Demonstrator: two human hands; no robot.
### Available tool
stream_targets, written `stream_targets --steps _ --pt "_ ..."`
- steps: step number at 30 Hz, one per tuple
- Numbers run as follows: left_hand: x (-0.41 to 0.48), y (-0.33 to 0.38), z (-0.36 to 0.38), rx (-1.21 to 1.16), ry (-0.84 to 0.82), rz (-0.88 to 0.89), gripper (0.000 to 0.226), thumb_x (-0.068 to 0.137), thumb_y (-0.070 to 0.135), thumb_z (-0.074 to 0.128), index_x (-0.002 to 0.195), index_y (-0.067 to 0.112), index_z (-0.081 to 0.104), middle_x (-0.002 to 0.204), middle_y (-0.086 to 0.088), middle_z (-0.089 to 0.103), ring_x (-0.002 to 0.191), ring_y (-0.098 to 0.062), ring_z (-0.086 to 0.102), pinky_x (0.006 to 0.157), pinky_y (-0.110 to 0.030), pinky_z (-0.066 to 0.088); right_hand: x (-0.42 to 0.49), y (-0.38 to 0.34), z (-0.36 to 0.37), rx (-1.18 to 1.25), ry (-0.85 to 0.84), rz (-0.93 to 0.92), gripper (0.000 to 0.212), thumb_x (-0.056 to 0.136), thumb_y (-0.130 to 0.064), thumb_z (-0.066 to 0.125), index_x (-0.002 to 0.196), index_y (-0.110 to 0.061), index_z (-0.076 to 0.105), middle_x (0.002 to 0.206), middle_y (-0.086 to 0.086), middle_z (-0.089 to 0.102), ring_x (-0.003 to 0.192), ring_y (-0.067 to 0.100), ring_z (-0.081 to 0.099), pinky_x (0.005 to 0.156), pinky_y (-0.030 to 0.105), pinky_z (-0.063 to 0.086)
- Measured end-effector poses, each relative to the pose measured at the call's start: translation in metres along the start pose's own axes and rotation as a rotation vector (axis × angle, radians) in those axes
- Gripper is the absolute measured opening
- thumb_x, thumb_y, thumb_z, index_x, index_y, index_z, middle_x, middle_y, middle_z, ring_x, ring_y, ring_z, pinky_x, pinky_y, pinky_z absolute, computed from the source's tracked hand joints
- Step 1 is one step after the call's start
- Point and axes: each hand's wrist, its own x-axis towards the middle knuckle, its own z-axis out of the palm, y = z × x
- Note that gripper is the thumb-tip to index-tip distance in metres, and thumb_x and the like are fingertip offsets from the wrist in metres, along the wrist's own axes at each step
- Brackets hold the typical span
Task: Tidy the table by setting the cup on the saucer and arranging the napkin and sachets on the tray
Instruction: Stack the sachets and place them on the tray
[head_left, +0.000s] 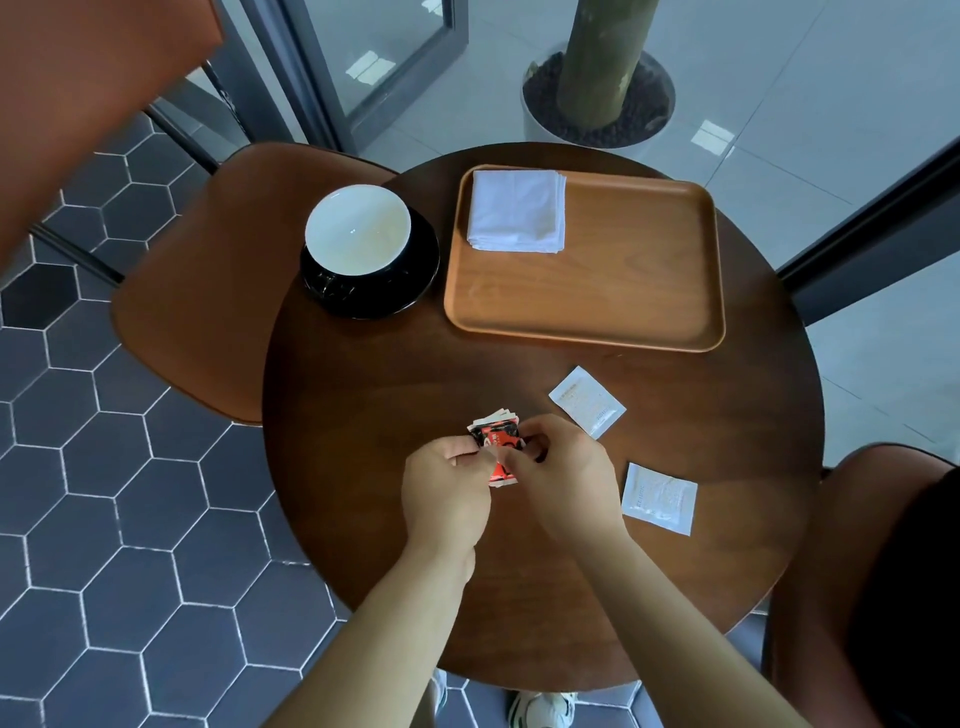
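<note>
On the round table (395, 395), both hands pinch red sachets (496, 439).

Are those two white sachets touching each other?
Apart. The head view shows bare table between the upper white sachet and the lower white sachet.

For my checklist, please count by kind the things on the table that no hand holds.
Cup: 1
Saucer: 1
Tray: 1
Napkin: 1
White sachets: 2
Total: 6
Red sachets, held by left hand and right hand: not counted.
</note>
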Motion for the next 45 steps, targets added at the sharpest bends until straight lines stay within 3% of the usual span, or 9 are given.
stream_targets --steps 10,14,20,25,31,35,38,42,45 --pt "0.007 0.009 -0.003 0.174 -0.066 0.289 0.011 0.091 0.013 0.069 0.097 0.022 0.068 0.088 0.005 0.074 0.081 -0.01 0.071 0.078 -0.042 0.061 -0.001 0.004 -0.012 0.152 -0.002 -0.045 0.022 0.088 -0.028 0.071 0.109 -0.024 0.064 0.096 -0.01 0.069 0.086 0.011 0.065 0.074 0.029 0.053" --pt "0.008 0.008 -0.002 0.206 -0.097 0.423 0.016 0.091 0.008 0.069 0.098 0.022 0.067 0.091 0.008 0.074 0.083 -0.006 0.071 0.078 -0.034 0.06 -0.003 0.001 -0.016 0.312 -0.001 0.006 0.021 0.092 -0.024 0.067 0.113 -0.024 0.068 0.078 -0.01 0.067 0.07 0.013 0.065 0.068 0.039 0.058" --pt "0.009 0.005 -0.001 0.21 -0.104 0.482 0.018 0.09 0.008 0.07 0.107 0.014 0.07 0.1 0.002 0.076 0.09 -0.011 0.073 0.082 -0.038 0.061 -0.003 0.001 -0.023 0.39 0.053 0.023 0.01 0.085 -0.017 0.074 0.091 -0.026 0.075 0.075 -0.017 0.073 0.071 0.0 0.067 0.064 0.015 0.046" --pt "0.01 0.01 -0.001 0.168 -0.089 0.493 0.02 0.091 0.005 0.068 0.108 0.015 0.071 0.099 0.003 0.076 0.09 -0.01 0.073 0.083 -0.036 0.061 -0.002 -0.006 -0.028 0.454 0.095 0.021 0.006 0.09 -0.02 0.072 0.088 -0.022 0.077 0.075 -0.01 0.075 0.07 0.012 0.07 0.073 0.042 0.06" --pt "0.02 0.021 -0.006 0.087 -0.169 0.518 0.018 0.09 0.02 0.072 0.106 0.027 0.071 0.096 0.012 0.076 0.091 -0.001 0.071 0.081 -0.027 0.06 0.011 -0.017 -0.037 0.409 0.169 -0.055 0.008 0.088 -0.019 0.074 0.083 -0.023 0.078 0.072 -0.012 0.074 0.068 0.012 0.071 0.068 0.04 0.059" --pt "0.043 0.023 -0.018 0.334 -0.02 0.827 0.024 0.091 0.023 0.068 0.114 0.017 0.069 0.11 0.005 0.067 0.102 -0.007 0.064 0.081 -0.029 0.058 0.029 -0.025 -0.05 0.422 0.176 -0.049 0.011 0.088 -0.019 0.075 0.08 -0.026 0.076 0.072 0.0 0.075 0.066 0.025 0.07 0.067 0.048 0.059" --pt "0.066 0.019 -0.021 0.674 0.142 1.068 0.032 0.092 0.018 0.065 0.122 0.005 0.065 0.127 -0.014 0.058 0.115 -0.028 0.058 0.087 -0.042 0.057 0.047 -0.032 -0.059 0.406 0.181 -0.063 0.02 0.088 -0.019 0.074 0.072 -0.031 0.073 0.07 -0.001 0.075 0.06 0.015 0.069 0.055 0.028 0.056" --pt "0.085 0.009 -0.016 0.806 0.111 1.103 0.04 0.096 0.022 0.06 0.131 0.002 0.059 0.145 -0.023 0.047 0.13 -0.037 0.051 0.103 -0.049 0.047 0.075 -0.049 -0.067 0.43 0.172 -0.043 0.018 0.09 -0.019 0.072 0.074 -0.028 0.073 0.065 -0.008 0.074 0.051 0.008 0.067 0.05 0.02 0.054" --pt "0.09 0.001 -0.012 0.813 0.101 1.092 0.043 0.097 0.023 0.059 0.135 0.003 0.057 0.15 -0.022 0.043 0.133 -0.038 0.049 0.106 -0.051 0.045 0.096 -0.061 -0.067 0.394 0.164 -0.035 0.018 0.091 -0.019 0.071 0.074 -0.025 0.073 0.067 -0.001 0.075 0.061 0.019 0.073 0.061 0.037 0.062"
